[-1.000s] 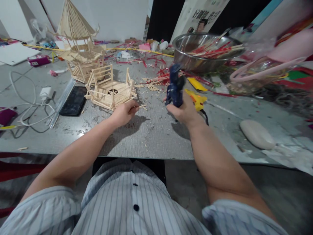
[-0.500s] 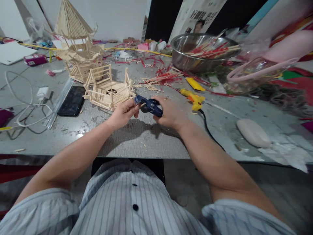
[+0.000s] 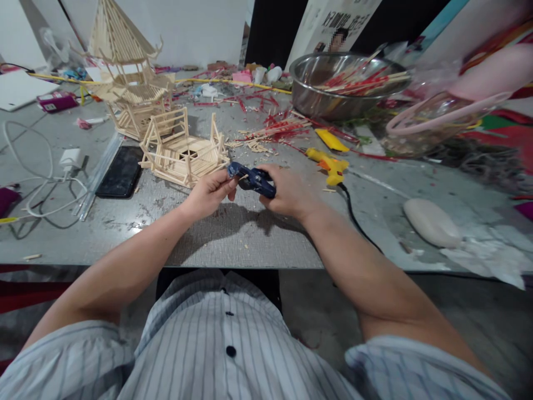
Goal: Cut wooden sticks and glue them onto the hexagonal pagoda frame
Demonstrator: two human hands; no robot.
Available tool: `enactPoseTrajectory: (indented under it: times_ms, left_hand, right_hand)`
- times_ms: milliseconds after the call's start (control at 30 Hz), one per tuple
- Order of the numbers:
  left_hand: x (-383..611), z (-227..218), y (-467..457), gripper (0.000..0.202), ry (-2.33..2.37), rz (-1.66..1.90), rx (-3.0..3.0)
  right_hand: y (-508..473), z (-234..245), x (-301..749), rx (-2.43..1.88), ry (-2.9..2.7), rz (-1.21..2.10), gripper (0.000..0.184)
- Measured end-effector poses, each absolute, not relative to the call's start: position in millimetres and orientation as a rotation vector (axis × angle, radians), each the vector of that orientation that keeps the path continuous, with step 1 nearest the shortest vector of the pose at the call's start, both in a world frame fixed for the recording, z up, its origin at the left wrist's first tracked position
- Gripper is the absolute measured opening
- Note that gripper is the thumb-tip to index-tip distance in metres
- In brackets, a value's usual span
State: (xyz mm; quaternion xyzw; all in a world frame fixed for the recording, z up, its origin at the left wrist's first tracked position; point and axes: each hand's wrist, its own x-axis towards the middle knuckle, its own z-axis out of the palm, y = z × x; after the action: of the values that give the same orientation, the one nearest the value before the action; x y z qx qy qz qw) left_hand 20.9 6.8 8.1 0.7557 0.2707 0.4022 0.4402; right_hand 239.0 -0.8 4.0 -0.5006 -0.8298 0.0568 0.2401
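My right hand is wrapped round the handles of a dark blue hand cutter, held just above the table near its front. Its head points left, toward my left hand. The fingers of that hand are pinched together right at the tool's head, on a thin wooden stick, of which only a short pale bit shows by the jaws. Just behind my left hand lies an open frame of wooden sticks with a slatted floor and railings. A taller stick pagoda with a pointed roof stands behind it.
A yellow glue gun with a black cord lies to the right. Red-tipped sticks are scattered before a steel bowl. On the left are a black phone and a white charger. A pale oval object lies far right.
Both hands and the cutter keep nearly the same position and grip. The view has shifted slightly, with the scene sitting a little higher and further left.
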Motion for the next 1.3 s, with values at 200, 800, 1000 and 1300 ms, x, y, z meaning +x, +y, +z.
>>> enactPoseTrajectory:
  times_ms: [200,800,1000,1300]
  left_hand:
    - [20,7,8,0.049,0.673,1.016,1.913]
    - [22,9,4,0.046,0.693,1.083,1.955]
    - [27,3,6,0.047,0.657,1.148,1.923]
    - [29,9,-1,0.042,0.744,1.224,1.939]
  right_hand:
    - [-2,4,238,-1.408,-2.264,0.170,0.059]
    - [-10,6,229,-1.539,-2.211,0.074,0.038]
    - [-13,13,224,-1.650,-2.208,0.081,0.034]
    - [-8,1,225,-1.499,-2.160,0.060,0.045]
